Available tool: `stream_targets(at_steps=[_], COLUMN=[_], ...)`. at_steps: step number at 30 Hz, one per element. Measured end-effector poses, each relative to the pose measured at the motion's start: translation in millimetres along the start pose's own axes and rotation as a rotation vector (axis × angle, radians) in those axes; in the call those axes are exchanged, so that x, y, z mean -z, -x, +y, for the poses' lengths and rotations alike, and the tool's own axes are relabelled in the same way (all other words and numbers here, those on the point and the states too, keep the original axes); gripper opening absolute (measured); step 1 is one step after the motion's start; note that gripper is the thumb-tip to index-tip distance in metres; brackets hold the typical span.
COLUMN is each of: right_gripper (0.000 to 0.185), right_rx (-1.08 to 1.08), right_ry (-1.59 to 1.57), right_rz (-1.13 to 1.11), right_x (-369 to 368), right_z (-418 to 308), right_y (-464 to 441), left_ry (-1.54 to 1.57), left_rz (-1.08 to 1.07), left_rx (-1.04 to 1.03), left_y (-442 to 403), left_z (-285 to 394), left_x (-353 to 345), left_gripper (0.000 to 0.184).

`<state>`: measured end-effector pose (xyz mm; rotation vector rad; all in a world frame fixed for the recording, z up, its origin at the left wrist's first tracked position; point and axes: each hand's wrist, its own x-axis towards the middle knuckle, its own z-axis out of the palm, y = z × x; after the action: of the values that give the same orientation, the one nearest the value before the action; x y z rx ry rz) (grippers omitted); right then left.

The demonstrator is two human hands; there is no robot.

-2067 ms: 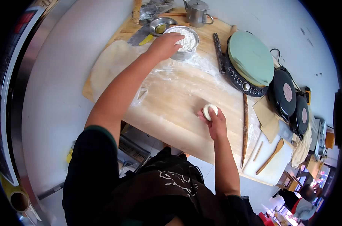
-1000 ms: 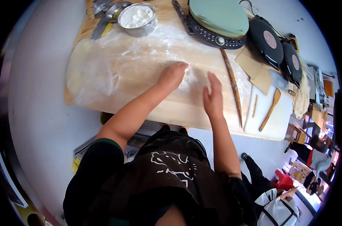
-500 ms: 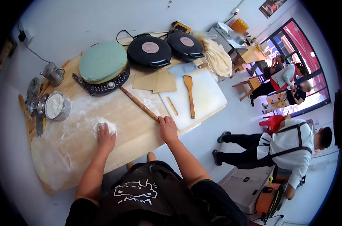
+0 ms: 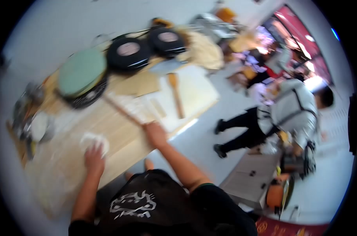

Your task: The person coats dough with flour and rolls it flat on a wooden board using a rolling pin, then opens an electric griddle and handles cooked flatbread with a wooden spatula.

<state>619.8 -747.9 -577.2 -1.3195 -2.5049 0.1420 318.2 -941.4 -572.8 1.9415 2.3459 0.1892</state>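
Observation:
My left hand [image 4: 94,159] lies with its fingers stretched over the near edge of a white floury mound [image 4: 95,142] on the wooden work surface [image 4: 117,157]. Whether dough is under the flour I cannot tell. A thin wooden rolling pin [image 4: 124,111] slants from the round green-lidded griddle [image 4: 81,72] toward me. My right hand [image 4: 155,133] has its fingers closed on the pin's near end, at the corner of a white cutting board [image 4: 198,92]. The whole view is smeared by motion.
Two black round electric pans [image 4: 128,54] stand at the back. A wooden spatula [image 4: 176,96] lies on the board, beside brown sheets [image 4: 141,84]. A cloth [image 4: 205,49] is at the far corner. Metal containers [image 4: 39,126] stand left. A co-worker [image 4: 288,108] stands at a right-hand counter.
The view has turned right, so the table shifts left in it. Both hands keep their places on the mound and the pin. The co-worker's arm is now over the counter items.

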Motion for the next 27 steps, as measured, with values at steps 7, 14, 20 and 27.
stream_targets(at_steps=[7,14,20,27], right_gripper=[0.029,0.026,0.021,0.025], right_rx=[0.102,0.049,0.009,0.063], right_ry=[-0.058,-0.116,-0.039,-0.269], right_rz=[0.057,-0.055,-0.197,-0.204], right_x=[-22.3,-33.1,-26.1,-37.8], right_z=[-34.2,-35.2,-40.3,-60.0], right_y=[3.2,3.6,-4.1,5.7], left_ry=[0.068,0.094,0.205,0.255], left_rz=[0.002,-0.232,-0.379,0.417], left_rx=[-0.011,0.066,0.135,0.131], left_y=[45.8,50.5,30.5,62.8], left_z=[-12.0,12.0,-15.4,-100.1], left_x=[-9.2,25.0,39.6,21.2], left_gripper=[0.086,0.088,0.08,0.047])
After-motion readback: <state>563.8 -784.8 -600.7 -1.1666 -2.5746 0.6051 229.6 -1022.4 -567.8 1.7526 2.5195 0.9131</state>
